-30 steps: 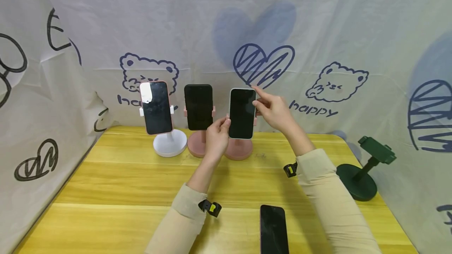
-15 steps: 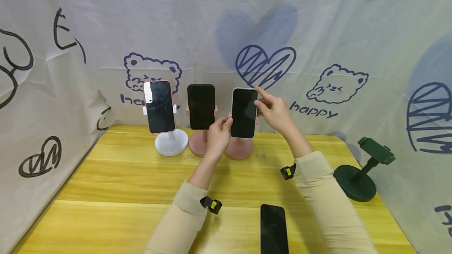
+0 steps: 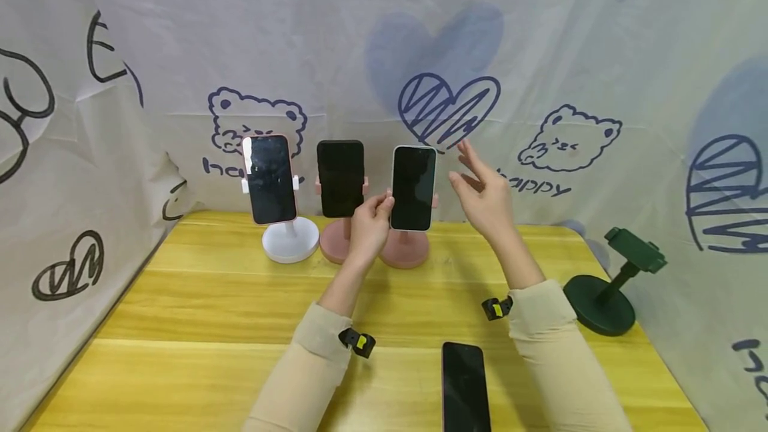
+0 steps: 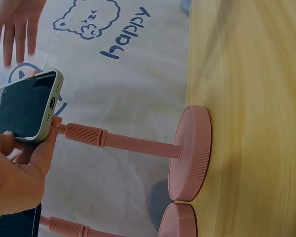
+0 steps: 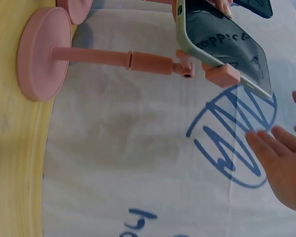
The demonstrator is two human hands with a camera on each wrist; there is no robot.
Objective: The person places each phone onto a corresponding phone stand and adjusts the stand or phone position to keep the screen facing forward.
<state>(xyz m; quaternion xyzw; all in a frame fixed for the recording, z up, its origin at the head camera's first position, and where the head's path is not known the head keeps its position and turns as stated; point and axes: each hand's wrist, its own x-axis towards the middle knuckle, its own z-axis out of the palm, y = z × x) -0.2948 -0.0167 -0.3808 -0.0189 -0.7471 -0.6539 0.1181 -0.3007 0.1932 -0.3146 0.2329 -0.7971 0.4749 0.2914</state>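
Note:
A phone with a pale case (image 3: 413, 189) stands upright in the clamp of a pink phone stand (image 3: 405, 251). My left hand (image 3: 369, 229) pinches the phone's left edge. In the left wrist view its thumb (image 4: 8, 143) lies on the front, with fingers behind. Apart from the phone, to its right, my right hand (image 3: 485, 202) has its fingers extended and holds nothing. The right wrist view shows a pink clamp arm (image 5: 223, 75) against the phone's side. What the left fingers touch behind the phone is partly hidden.
To the left, a black phone (image 3: 341, 179) sits in another pink stand, and a pink-edged phone (image 3: 271, 182) in a white stand (image 3: 291, 241). A phone (image 3: 465, 389) lies at the table's front. At right is a green stand (image 3: 600, 305) without a phone.
My right hand has let go of the pale-cased phone's upper right edge and moved right, its fingers spreading. My left hand stays at the phone's left edge.

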